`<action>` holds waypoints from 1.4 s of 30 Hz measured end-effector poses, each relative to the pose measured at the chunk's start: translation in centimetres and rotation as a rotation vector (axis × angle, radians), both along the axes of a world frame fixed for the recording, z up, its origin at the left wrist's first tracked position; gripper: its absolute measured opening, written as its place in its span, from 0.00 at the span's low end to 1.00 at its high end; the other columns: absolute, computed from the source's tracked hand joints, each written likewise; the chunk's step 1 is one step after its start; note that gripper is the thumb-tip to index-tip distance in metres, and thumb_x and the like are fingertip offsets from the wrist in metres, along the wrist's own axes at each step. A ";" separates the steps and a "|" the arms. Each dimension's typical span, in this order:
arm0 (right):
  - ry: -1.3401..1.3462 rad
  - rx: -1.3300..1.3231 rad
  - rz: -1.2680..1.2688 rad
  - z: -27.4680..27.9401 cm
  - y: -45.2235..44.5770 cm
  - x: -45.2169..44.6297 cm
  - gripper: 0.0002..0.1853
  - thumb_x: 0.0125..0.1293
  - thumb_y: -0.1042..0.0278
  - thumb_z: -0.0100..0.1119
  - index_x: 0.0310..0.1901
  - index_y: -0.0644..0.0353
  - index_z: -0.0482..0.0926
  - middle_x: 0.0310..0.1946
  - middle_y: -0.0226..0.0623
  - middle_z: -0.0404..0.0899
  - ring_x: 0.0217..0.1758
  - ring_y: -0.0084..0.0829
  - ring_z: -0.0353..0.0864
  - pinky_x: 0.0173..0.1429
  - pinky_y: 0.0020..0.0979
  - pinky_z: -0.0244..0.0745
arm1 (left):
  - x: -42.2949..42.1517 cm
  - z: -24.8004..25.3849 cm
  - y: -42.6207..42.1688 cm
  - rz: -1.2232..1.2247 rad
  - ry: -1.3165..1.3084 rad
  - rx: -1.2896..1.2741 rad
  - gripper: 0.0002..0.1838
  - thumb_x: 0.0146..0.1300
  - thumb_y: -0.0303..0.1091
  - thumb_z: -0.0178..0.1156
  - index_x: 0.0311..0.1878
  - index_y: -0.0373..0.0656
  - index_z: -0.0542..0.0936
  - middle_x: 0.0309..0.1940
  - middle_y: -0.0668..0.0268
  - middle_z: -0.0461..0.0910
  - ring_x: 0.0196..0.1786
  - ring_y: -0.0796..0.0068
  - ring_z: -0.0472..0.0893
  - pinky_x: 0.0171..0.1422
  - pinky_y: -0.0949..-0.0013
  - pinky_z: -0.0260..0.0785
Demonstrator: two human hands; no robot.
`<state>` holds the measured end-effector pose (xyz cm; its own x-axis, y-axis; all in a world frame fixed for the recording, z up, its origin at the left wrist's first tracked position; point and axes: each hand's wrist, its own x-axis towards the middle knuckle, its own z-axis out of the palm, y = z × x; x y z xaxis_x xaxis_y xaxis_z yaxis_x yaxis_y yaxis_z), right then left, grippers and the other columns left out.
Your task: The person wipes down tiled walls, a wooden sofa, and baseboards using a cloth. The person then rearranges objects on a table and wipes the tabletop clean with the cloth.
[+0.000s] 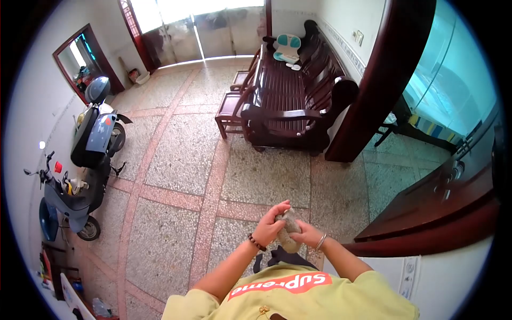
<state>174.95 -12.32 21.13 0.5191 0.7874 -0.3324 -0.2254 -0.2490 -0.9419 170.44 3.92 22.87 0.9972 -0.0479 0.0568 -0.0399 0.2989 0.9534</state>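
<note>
Held in front of my body is a small, bunched grey-beige thing [288, 242] that looks like soft cloth; its exact kind I cannot make out. My left hand [266, 226], with a dark bead bracelet on the wrist, is closed around its upper left side. Gripping it from the right is my right hand [309, 234], below which a silver bangle circles the wrist. Parts of the thing are hidden behind my fingers. It is off the floor, above my dark trousers or shoes.
A dark wooden bench [282, 88] stands ahead, with a teal and white seat [287, 48] on it and a small side table [229, 109] beside it. Along the left wall are scooters [80, 186]. At the right, a brown door [426, 205] stands open near a dark doorframe [368, 85].
</note>
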 end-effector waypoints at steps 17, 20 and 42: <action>-0.504 -0.046 -0.348 2.3 0.5 27.3 0.18 0.55 0.61 0.48 0.44 0.63 0.68 0.43 0.42 0.68 0.46 0.34 0.68 0.50 0.27 0.61 | 18.2 -5.2 9.0 0.078 0.319 0.097 0.12 0.54 0.29 0.50 0.42 0.40 0.67 0.40 0.66 0.70 0.41 0.77 0.72 0.40 0.79 0.65; -0.746 -0.222 -0.469 3.3 0.6 31.8 0.21 0.55 0.60 0.47 0.46 0.66 0.65 0.43 0.43 0.69 0.46 0.33 0.69 0.50 0.25 0.61 | 21.0 -7.2 12.7 0.097 0.382 0.092 0.11 0.54 0.29 0.50 0.41 0.41 0.67 0.38 0.67 0.72 0.39 0.77 0.73 0.37 0.79 0.65; -0.908 -0.415 -1.025 5.9 -7.8 62.7 0.26 0.57 0.55 0.45 0.52 0.65 0.59 0.41 0.46 0.71 0.46 0.36 0.69 0.49 0.28 0.61 | 42.5 -9.0 17.1 0.258 0.553 0.010 0.09 0.54 0.28 0.48 0.39 0.39 0.68 0.35 0.67 0.72 0.34 0.79 0.74 0.32 0.80 0.65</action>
